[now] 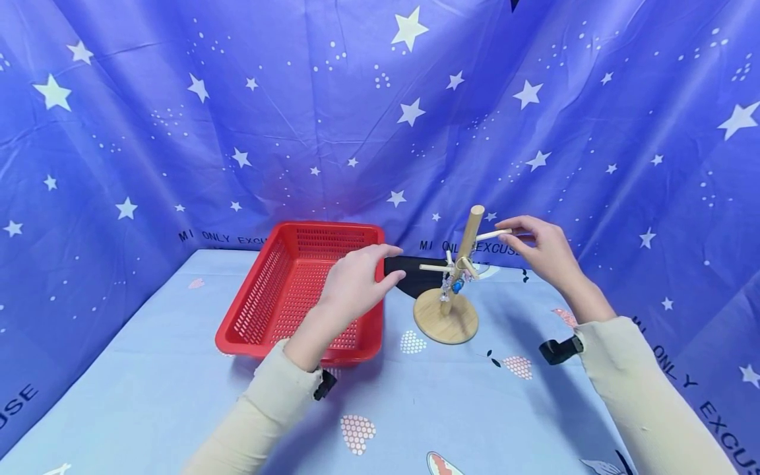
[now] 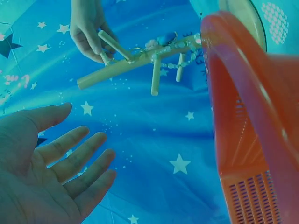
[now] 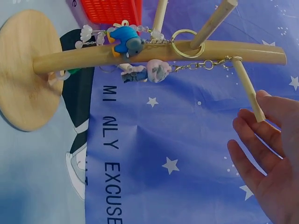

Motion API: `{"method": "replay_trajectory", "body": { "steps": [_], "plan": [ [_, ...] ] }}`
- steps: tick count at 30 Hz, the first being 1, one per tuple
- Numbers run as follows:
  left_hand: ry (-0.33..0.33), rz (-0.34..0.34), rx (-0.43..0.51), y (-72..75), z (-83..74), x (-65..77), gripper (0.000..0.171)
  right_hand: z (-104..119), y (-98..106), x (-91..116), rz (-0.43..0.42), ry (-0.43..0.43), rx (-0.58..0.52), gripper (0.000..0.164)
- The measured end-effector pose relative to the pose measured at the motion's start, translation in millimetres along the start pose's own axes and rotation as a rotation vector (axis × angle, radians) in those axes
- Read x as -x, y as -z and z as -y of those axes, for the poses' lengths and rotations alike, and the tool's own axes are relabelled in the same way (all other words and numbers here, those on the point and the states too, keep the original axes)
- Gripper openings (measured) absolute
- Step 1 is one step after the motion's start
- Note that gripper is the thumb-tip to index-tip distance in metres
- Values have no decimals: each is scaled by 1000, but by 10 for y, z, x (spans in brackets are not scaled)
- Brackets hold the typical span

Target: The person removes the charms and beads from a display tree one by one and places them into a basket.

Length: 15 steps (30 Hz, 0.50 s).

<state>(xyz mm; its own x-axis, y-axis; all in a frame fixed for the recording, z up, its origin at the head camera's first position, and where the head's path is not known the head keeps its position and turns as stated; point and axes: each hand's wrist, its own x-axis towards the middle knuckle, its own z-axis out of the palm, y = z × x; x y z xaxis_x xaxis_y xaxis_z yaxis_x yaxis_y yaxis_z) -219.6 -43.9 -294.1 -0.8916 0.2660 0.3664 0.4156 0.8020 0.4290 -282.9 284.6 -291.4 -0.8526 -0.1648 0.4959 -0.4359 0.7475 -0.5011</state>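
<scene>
A wooden peg stand (image 1: 470, 231) with a round base (image 1: 445, 320) stands upright on the table. My right hand (image 1: 543, 251) is at the tip of its right-hand peg (image 3: 247, 88), fingers loosely bent; whether they touch the peg is unclear. A keychain with a pink-hooded figure (image 3: 158, 71) hangs by its clasp at that peg's base. Another keychain, with a blue animal figure (image 3: 126, 41), hangs by a large gold ring (image 3: 188, 43) on another peg. Beaded strands (image 2: 182, 63) hang lower. My left hand (image 2: 70, 163) holds nothing, fingers spread, above the basket's right side.
A red perforated plastic basket (image 1: 222, 340) sits left of the stand. The table has a light blue cloth (image 1: 415, 402) printed with hearts. Behind it hangs a blue star-patterned curtain (image 1: 332, 132). A black printed shape (image 1: 415, 274) lies behind the stand.
</scene>
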Motion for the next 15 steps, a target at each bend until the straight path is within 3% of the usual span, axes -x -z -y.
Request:
{"method": "replay_trajectory", "body": {
  "steps": [15],
  "plan": [
    [-54, -5, 56, -130, -129, 79, 39, 35, -4, -43, 4, -77, -45, 25]
  ]
}}
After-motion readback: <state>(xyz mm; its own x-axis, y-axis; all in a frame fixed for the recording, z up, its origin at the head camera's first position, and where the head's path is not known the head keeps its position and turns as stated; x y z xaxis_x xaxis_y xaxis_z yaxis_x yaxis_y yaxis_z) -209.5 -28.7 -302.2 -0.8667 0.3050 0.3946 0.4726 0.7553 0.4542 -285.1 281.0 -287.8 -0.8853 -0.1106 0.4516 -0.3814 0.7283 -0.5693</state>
